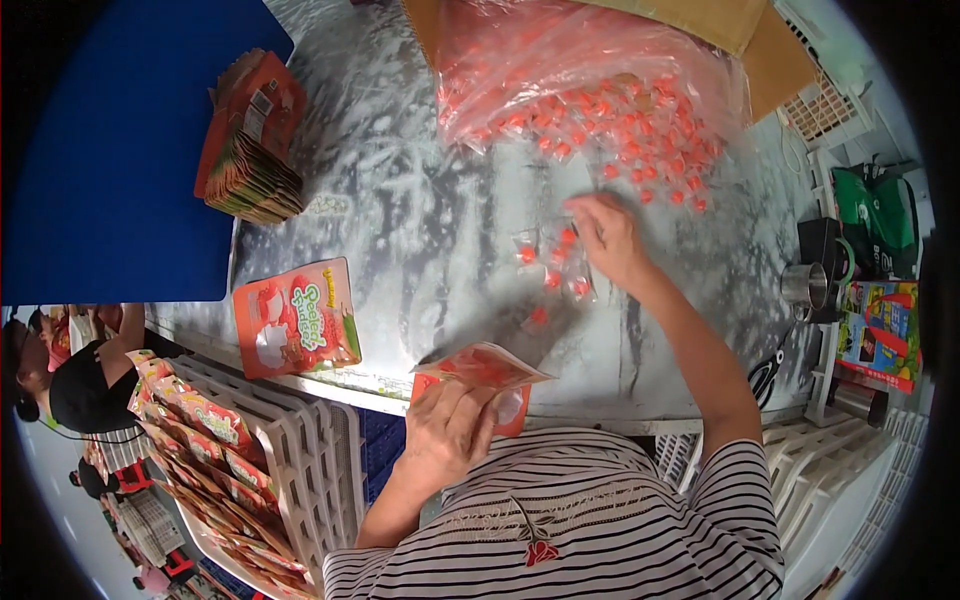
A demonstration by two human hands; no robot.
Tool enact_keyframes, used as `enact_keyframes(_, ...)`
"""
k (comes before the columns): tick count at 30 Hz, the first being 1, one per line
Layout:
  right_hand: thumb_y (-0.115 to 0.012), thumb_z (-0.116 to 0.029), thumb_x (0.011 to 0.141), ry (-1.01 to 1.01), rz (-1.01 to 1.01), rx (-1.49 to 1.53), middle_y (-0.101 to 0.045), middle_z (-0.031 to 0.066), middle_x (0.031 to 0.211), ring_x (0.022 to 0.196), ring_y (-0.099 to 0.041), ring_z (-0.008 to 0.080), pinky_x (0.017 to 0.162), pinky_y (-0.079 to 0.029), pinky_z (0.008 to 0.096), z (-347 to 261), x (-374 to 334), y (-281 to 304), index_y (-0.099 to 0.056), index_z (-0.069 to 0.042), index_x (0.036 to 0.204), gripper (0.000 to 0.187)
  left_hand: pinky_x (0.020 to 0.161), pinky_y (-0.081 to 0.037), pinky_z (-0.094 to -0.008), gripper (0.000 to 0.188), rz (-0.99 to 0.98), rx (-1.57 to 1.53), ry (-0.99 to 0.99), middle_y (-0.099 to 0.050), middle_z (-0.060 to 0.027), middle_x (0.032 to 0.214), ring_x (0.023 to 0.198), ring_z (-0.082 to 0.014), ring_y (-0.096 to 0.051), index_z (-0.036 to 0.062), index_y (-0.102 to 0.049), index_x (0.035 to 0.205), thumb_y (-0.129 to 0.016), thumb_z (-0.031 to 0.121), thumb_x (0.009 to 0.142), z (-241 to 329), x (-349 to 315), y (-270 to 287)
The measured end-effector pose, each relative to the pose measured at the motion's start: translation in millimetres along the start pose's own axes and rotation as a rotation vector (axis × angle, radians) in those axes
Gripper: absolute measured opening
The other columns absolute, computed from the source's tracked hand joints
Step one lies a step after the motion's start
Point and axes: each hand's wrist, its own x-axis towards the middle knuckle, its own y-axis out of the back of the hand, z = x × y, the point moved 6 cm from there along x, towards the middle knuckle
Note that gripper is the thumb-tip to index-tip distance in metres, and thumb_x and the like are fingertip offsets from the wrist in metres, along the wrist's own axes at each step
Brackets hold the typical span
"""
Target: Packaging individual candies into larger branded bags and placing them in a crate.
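My left hand (450,428) is closed around a red pouch (483,366) near the table's front edge. The pouch's mouth gapes upward, and its lower part is partly hidden by my fingers. To the right, my right hand (612,240) hovers over the table with its fingers apart and nothing visible in them. Just left of it lie several loose red candies (553,279) in clear wrappers. Farther back, a large heap of wrapped red candies (640,125) spills from a clear plastic bag (570,60) inside a cardboard box (720,25).
A flat red pouch (297,318) lies at the table's left. Behind it stands a stack of pouches (253,150) beside a blue panel (110,150). A white crate (290,440) holds filled-looking pouches at lower left. Scissors (766,378) and a metal cup (803,287) are at right.
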Motion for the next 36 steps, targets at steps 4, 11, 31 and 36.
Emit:
enact_keyframes(4,-0.053,-0.018,0.094,-0.218,-0.006,0.094,-0.064,0.0144,0.1,0.088,-0.061,0.0222,0.076,-0.049,0.0334,8.8,3.9,10.3,-0.062,-0.002,0.108,0.023,0.054,-0.048,-0.0331,0.019,0.008,0.007,0.017,-0.061,-0.0113,0.079,0.061,-0.0252,-0.059,0.0008,-0.061,0.089,-0.071,-0.003,0.074,3.3,-6.0,6.1)
enact_keyframes(11,-0.065,-0.042,0.084,0.087,-0.24,-0.232,-0.042,0.0149,0.14,0.133,-0.032,0.0368,0.108,-0.029,0.0454,-40.8,-26.7,-27.9,-0.049,-0.011,0.133,0.061,0.054,-0.048,-0.0318,0.018,0.031,0.03,0.026,-0.062,-0.0119,0.079,0.062,-0.025,-0.06,0.0007,-0.062,0.09,-0.07,-0.003,0.075,11.3,-11.9,7.7)
enact_keyframes(31,-0.064,-0.008,0.088,-0.682,-0.163,0.875,-0.062,-0.0002,0.075,0.059,-0.053,0.0061,0.055,-0.044,0.0204,-55.5,-57.1,44.7,-0.065,0.002,0.093,0.011,0.064,-0.053,-0.0384,0.015,-0.127,-0.002,-0.06,-0.063,-0.016,0.088,0.074,-0.0334,-0.064,0.0,-0.062,0.089,-0.069,0.001,0.076,26.3,31.8,-30.3)
enact_keyframes(36,-0.065,-0.014,0.089,-0.227,-0.315,0.527,-0.062,0.0025,0.077,0.064,-0.056,0.0078,0.059,-0.046,0.0217,-117.7,-40.7,50.9,-0.064,0.002,0.095,0.018,0.064,-0.052,-0.0385,0.015,-0.11,0.004,-0.117,-0.061,-0.0165,0.088,0.074,-0.0322,-0.063,-0.0009,-0.061,0.088,-0.069,0.004,0.077,29.5,36.5,-38.6)
